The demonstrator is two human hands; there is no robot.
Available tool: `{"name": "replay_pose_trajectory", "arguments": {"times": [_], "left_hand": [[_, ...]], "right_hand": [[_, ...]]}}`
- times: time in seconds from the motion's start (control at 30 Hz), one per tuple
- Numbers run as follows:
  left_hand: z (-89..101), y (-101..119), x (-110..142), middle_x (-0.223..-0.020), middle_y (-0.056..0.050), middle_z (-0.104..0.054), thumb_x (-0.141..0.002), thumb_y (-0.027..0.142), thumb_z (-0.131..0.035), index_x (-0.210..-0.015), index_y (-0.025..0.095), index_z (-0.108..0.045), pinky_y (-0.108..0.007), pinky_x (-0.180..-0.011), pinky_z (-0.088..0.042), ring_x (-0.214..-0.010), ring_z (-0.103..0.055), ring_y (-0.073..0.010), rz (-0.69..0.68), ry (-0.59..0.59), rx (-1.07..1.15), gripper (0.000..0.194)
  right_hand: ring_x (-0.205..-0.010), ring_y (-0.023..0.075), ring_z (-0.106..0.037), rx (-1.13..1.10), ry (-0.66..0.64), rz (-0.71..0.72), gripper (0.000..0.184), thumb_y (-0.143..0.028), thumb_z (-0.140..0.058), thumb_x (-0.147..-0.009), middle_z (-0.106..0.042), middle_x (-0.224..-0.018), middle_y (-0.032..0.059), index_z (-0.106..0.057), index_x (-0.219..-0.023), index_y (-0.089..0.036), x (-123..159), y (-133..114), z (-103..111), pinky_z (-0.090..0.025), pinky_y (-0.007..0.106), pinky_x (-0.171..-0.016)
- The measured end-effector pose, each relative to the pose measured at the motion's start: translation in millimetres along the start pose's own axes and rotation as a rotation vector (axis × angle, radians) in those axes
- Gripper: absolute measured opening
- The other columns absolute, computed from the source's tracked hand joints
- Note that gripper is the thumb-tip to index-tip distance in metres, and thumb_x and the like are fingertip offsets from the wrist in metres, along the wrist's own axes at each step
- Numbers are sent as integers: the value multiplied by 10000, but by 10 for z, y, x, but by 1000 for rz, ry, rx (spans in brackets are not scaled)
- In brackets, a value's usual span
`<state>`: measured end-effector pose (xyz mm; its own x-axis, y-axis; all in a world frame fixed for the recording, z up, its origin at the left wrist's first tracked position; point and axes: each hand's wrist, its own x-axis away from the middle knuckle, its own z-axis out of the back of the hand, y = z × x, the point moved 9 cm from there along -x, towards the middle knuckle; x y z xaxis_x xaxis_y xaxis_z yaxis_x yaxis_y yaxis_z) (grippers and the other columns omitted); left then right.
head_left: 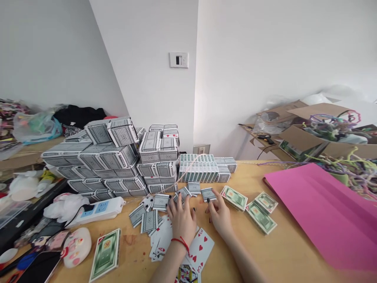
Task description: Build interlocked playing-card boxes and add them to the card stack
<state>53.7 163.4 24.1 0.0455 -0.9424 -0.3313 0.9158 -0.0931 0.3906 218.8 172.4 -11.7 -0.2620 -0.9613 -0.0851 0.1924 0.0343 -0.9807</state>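
My left hand [183, 220], with a red string on its wrist, lies palm down with fingers spread. Its fingertips touch or hover over folded grey-backed cards [161, 202]. My right hand [220, 216] has thumb and index finger at the edges of a folded playing card [207, 194] on the table. Another folded card [193, 188] lies just behind. More folded cards [149, 221] sit to the left. Flat playing cards, among them a three of hearts [201, 248], are spread beneath my left hand and forearm.
Blocks built of folded cards [103, 161] are stacked high at the back left, beside a row of folded cards [198, 168]. Green card boxes [235, 198] and a pink sheet [318, 212] lie right. A power strip [101, 210] and phone [41, 268] are left.
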Motion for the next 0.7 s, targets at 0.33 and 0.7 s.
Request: {"name": "replay_pose_trajectory", "arguments": {"times": [0.33, 0.7], "left_hand": [[-92, 102, -6, -1253, -89, -459, -778, 82, -412, -1116, 222, -534, -389, -934, -424, -1175, -441, -231, -65, -151, 355, 386], [537, -529, -278, -1302, -190, -457, -728, 365, -531, -1233, 119, -473, -426, -951, -346, -1211, -398, -321, 97, -515, -159, 565]], "right_hand": [[-388, 125, -445, 26, -87, -12, 288, -474, -437, -798, -534, -559, -25, -504, -861, -202, -4, 48, -51, -371, 222, -368], [-489, 150, -511, 339, -180, 147, 208, -363, -443, -800, -568, -560, -10, -554, -739, -198, 38, -112, -173, -373, 236, -486]]}}
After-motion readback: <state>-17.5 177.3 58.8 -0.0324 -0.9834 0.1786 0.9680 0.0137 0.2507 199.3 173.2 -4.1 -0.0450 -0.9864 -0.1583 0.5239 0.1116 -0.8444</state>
